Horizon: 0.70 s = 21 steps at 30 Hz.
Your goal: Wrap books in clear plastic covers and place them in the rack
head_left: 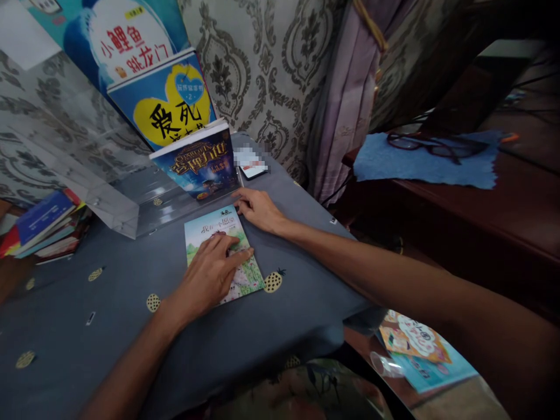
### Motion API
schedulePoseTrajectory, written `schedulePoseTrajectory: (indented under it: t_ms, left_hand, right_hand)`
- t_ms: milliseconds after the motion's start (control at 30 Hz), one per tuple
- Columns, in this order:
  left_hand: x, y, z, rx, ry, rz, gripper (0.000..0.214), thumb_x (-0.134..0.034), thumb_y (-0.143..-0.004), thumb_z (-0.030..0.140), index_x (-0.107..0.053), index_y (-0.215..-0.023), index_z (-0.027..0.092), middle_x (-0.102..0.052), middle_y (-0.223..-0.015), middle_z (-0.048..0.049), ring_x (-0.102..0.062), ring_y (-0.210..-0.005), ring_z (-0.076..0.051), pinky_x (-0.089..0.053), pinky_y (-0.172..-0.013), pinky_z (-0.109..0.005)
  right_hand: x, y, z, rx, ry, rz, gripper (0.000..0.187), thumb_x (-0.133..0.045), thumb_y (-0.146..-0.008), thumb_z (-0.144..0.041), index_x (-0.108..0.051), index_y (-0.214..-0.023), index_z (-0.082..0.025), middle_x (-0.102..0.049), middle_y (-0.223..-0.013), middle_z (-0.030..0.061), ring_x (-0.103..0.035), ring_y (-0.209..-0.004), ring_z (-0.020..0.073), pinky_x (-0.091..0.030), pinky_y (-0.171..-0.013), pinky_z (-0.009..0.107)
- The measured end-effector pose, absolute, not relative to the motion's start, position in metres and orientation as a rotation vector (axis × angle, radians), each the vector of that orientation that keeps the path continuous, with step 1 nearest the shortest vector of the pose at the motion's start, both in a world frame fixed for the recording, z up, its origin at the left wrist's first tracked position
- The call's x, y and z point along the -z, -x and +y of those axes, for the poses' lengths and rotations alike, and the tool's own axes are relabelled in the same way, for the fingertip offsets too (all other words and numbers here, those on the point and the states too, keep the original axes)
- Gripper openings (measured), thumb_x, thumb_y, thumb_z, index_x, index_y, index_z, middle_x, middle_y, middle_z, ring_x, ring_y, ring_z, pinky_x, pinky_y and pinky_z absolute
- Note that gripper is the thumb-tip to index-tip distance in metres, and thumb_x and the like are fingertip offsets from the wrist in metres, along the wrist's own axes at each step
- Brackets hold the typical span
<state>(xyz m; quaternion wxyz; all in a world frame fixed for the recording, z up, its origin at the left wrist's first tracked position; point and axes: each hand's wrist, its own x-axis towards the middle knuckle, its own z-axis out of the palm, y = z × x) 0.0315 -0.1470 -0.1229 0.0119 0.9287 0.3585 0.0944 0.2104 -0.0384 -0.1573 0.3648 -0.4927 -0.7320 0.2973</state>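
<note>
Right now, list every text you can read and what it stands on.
"小鲤鱼跳龙门": top standing book.
"爱", "2": yellow-heart book; rest unclear.
"CHARLOT...": dark blue book; gold title blurred.
"我有一个愿望", it seems: flat book under left hand, right hand at its top edge.
Unreadable: left book stack, floor book, phone.

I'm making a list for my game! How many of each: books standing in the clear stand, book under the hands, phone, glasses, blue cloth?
Upright books in the clear stand: 3
Flat book under the left hand, right hand at its corner: 1
Phone: 1
Glasses: 1
Blue cloth: 1
Total: 7
</note>
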Motion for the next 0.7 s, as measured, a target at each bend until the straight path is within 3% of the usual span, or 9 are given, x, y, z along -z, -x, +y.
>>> schedulePoseTrajectory:
  t_ms: [133, 267, 567, 700]
  left_hand:
    - [0.112, -0.037, -0.166, -0.221, -2.881, 1.092, 0.030, -0.050, -0.099, 0.026, -0.063, -0.126, 0.023, -0.060, -0.123, -0.0106, -0.055, -0.116, -0.027, -0.048, -0.101, -0.050]
    - [0.111, -0.044, -0.177, -0.127, -2.981, 1.111, 0.043, -0.055, -0.097, 0.043, -0.055, -0.132, 0.019, -0.060, -0.127, -0.0129, -0.054, -0.121, -0.031, -0.049, -0.100, -0.050]
    - [0.125, -0.050, -0.183, -0.197, -3.224, 1.139, 0.036, -0.045, -0.101, 0.035, -0.060, -0.120, 0.007, -0.067, -0.123, -0.0177, -0.062, -0.116, -0.029, -0.053, -0.095, -0.043]
    - [0.123, -0.051, -0.181, -0.152, -3.181, 1.141, 0.035, -0.050, -0.099, 0.035, -0.059, -0.124, 0.013, -0.067, -0.123, -0.0151, -0.062, -0.113, -0.029, -0.054, -0.091, -0.044]
  right_hand:
    - [0.159, -0.211, -0.037, -0.774, 1.246, -1.869, 0.034, -0.049, -0.092, -0.006, -0.065, -0.120, -0.017, -0.078, -0.101, 0.0063, -0.074, -0.086, 0.0181, -0.056, -0.086, 0.031]
    - [0.159, -0.211, -0.037, -0.782, 1.240, -1.872, 0.034, -0.048, -0.091, -0.005, -0.066, -0.119, -0.014, -0.078, -0.101, 0.0092, -0.074, -0.085, 0.0185, -0.057, -0.085, 0.031]
    - [0.159, -0.211, -0.037, -0.737, 1.234, -1.905, 0.034, -0.049, -0.091, -0.006, -0.066, -0.117, -0.016, -0.078, -0.100, 0.0076, -0.073, -0.088, 0.0191, -0.056, -0.087, 0.033]
    - [0.158, -0.211, -0.038, -0.726, 1.239, -1.920, 0.034, -0.048, -0.090, -0.005, -0.066, -0.116, -0.017, -0.077, -0.105, 0.0082, -0.073, -0.090, 0.0193, -0.055, -0.087, 0.033]
